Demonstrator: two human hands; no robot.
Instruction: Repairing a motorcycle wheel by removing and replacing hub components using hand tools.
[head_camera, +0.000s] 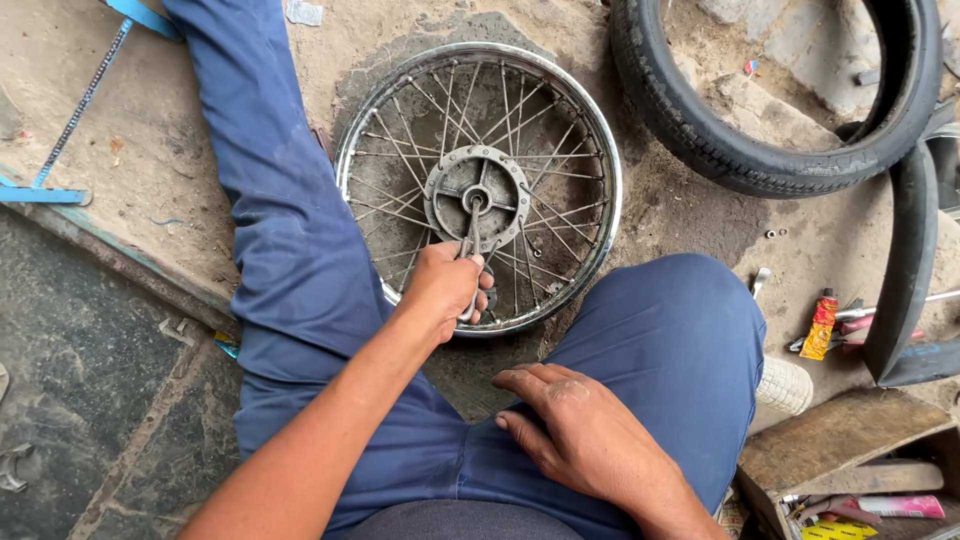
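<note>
Biggest thing in my view: the black tyre (780, 110) lying off at the top right, well apart from the work. Below it, dead centre, the spoked wheel rim (478, 185) flat on the dirt floor (150, 130), tucked between my blue trouser legs (290, 230). At its middle, the grey hub (478, 195). Now the left hand (445, 285): fist wrapped tight round the handle of a metal wrench (472, 235), its head seated on the hub's centre nut. The right hand (580, 425) has nothing in it, fingers loose, resting flat on my thigh.

Here's the worry. Nothing pins that rim down, so a hard pull could, I judge, spin the whole wheel on the grit instead of the nut. And if the wrench head slips off, my knuckles go straight into the spokes (545, 215). Small bits last: a yellow-and-red tube (820, 325) by the tools at right.
</note>
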